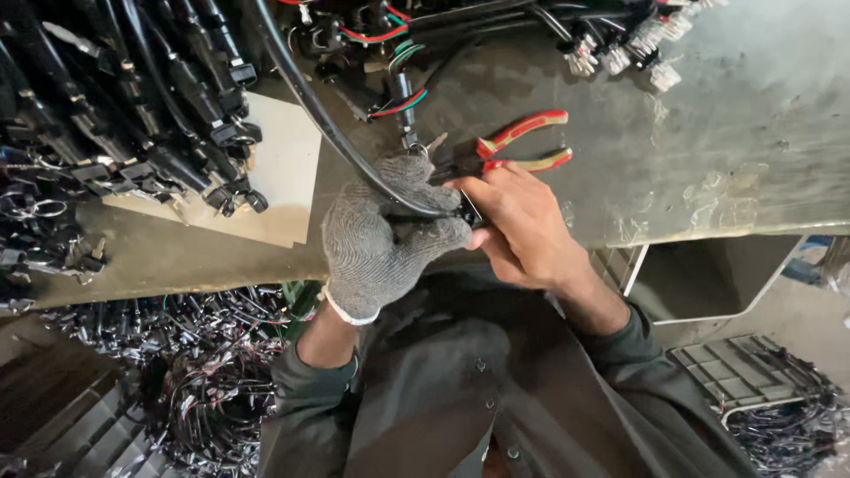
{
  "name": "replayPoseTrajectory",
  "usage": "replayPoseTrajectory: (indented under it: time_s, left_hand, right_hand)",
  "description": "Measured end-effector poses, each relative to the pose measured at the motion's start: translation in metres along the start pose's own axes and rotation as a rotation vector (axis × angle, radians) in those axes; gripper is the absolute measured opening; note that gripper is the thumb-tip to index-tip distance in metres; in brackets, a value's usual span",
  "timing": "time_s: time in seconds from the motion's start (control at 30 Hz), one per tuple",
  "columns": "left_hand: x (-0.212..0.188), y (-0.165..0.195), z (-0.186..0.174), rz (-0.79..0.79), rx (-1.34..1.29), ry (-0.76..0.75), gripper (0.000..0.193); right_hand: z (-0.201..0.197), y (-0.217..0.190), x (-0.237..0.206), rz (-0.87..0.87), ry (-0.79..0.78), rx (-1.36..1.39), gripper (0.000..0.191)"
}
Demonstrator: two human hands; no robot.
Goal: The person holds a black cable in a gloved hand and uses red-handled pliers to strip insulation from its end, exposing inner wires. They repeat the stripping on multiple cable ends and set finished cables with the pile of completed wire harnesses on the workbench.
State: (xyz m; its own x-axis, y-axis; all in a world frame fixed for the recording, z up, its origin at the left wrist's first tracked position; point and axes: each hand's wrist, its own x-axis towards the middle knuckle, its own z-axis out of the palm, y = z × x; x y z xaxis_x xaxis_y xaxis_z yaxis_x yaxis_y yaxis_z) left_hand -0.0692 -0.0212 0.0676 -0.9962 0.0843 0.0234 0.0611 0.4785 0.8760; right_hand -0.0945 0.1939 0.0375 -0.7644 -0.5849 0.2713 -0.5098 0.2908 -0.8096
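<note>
Cable (pixel 305 97), thick and black, runs its long axis from the far edge of the workbench (pixel 708 159) down toward the near edge, curving rightward as it reaches the hands. Its near end sits between both hands, just over the bench's near edge. The left hand (pixel 381 235), in a grey knitted glove, is curled shut around the cable, palm turned toward the right, thumb pressed across toward the other hand, wrist bent upward from a dark sleeve. The right hand (pixel 522 226) is bare, knuckles up, fingers folded and pinching at the cable's end where it meets the glove; what exactly lies under those fingertips is hidden. Both forearms come up from the near edge and converge, the hands touching each other.

Just beyond the right hand lie pliers (pixel 522 142) with red and yellow handles, handles pointing toward the right edge, jaws toward the hands. Bundled black connectors (pixel 159 115) crowd the far left corner, partly over a pale sheet (pixel 283 177). White plugs (pixel 620 49) on wires sit near the far edge. Below the bench, tangled wire harnesses (pixel 204 372) fill the left side
</note>
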Motion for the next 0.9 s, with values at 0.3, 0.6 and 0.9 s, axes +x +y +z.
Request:
replayPoseTrajectory:
  time_s: [0.3,0.6,0.9]
  left_hand:
    - [-0.005,0.000,0.007,0.072,-0.083,0.026,0.052]
    - [0.000,0.000,0.017,0.055,-0.005,-0.075,0.048]
    - [0.011,-0.013,0.002,0.358,-0.283,-0.230,0.040]
  right_hand:
    - [0.008,0.002,-0.004,0.222,-0.001,0.248,0.043]
    - [0.008,0.003,-0.004,0.416,0.004,0.479,0.026]
    - [0.005,0.017,0.001,0.125,-0.227,0.632,0.024]
